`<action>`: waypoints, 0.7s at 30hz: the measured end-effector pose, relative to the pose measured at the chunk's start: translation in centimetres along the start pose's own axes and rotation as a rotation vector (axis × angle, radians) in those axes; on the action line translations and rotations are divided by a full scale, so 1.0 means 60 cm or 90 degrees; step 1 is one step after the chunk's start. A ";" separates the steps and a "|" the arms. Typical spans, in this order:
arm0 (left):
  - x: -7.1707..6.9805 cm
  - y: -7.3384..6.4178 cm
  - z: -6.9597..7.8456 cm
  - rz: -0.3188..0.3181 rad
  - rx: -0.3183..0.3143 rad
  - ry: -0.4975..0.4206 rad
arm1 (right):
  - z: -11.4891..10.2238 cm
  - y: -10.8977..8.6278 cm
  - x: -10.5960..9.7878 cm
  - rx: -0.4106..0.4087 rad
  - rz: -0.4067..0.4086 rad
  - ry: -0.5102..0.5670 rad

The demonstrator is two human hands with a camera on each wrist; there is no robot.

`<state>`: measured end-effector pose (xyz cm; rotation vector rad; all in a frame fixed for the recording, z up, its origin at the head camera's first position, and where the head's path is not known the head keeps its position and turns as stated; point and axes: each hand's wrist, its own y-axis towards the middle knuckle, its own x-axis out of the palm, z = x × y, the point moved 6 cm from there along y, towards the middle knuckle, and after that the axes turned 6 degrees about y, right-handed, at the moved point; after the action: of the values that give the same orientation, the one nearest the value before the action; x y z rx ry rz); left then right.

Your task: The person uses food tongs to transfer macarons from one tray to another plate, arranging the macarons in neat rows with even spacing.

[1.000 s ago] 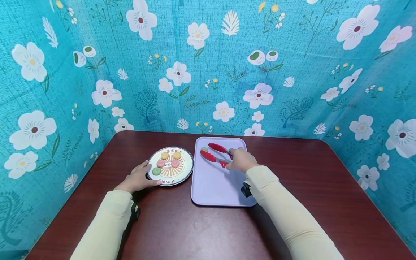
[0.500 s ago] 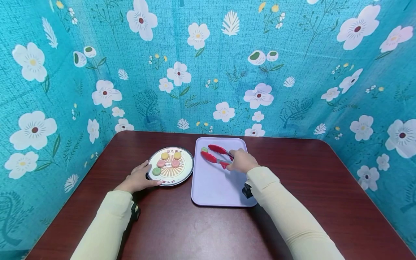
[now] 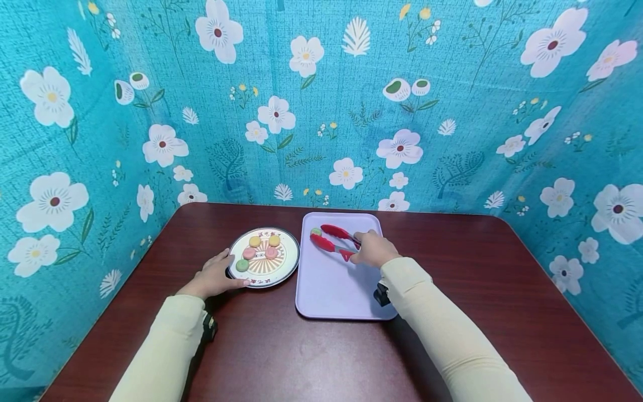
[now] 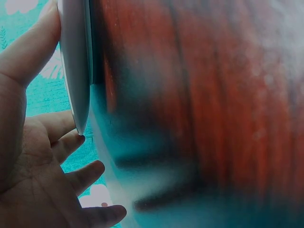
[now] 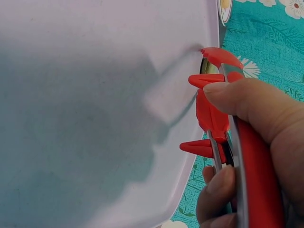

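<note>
My left hand (image 3: pixel 213 274) holds the rim of a round patterned plate (image 3: pixel 282 267), thumb at its near edge and fingers spread along its left edge. In the left wrist view, the plate (image 4: pixel 73 61) appears edge-on beside the thumb. On the plate lie two yellow macarons (image 3: pixel 274 240), two pink macarons (image 3: pixel 271 252) and a green macaron (image 3: pixel 242 264). My right hand (image 3: pixel 374 249) grips red-tipped tongs (image 3: pixel 323 242) over a lilac tray (image 3: pixel 331 296). The tong heads are apart, with another green macaron (image 3: pixel 315 231) near their tips. Red handles (image 5: pixel 259 175) show under the right thumb.
The tray lies just right of the plate on a dark red-brown table (image 3: pixel 261 346). A blue flowered cloth (image 3: pixel 321 111) hangs behind and beside the table.
The upper tong head has dropped slightly toward the lower one, so the gap between them is a little narrower. The left hand and the plate stay put.
</note>
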<state>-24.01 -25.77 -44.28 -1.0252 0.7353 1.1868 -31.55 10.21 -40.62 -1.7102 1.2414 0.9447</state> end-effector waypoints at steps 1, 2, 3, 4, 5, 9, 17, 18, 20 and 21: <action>0.000 0.000 0.000 -0.001 -0.001 0.000 | 0.000 0.001 0.000 -0.001 0.000 0.000; 0.000 0.000 0.000 0.000 -0.001 0.000 | 0.000 0.001 0.001 -0.001 0.000 0.000; 0.000 0.000 0.001 -0.001 -0.003 0.000 | 0.001 0.001 0.001 -0.001 0.000 0.000; 0.000 -0.001 0.001 -0.001 -0.003 0.002 | 0.001 0.002 0.001 -0.002 0.001 0.001; 0.000 -0.001 0.001 -0.001 -0.005 0.001 | 0.000 0.002 0.001 -0.002 0.001 0.001; -0.002 -0.003 0.003 0.001 -0.004 0.001 | -0.001 0.001 0.001 -0.006 0.000 0.000; 0.001 -0.001 0.000 -0.002 -0.011 -0.006 | -0.005 0.001 0.001 -0.014 -0.001 -0.012; 0.001 -0.001 0.000 -0.002 -0.011 -0.005 | -0.005 0.001 0.001 -0.014 -0.002 -0.011; -0.001 -0.001 0.001 -0.002 -0.010 -0.004 | -0.006 0.000 0.000 -0.013 -0.003 -0.010; -0.002 -0.002 0.002 -0.002 -0.009 -0.003 | -0.006 0.000 0.000 -0.012 -0.004 -0.009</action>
<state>-23.96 -25.69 -44.09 -1.0343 0.7219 1.1929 -31.49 9.87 -40.45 -1.7178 1.2218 0.9660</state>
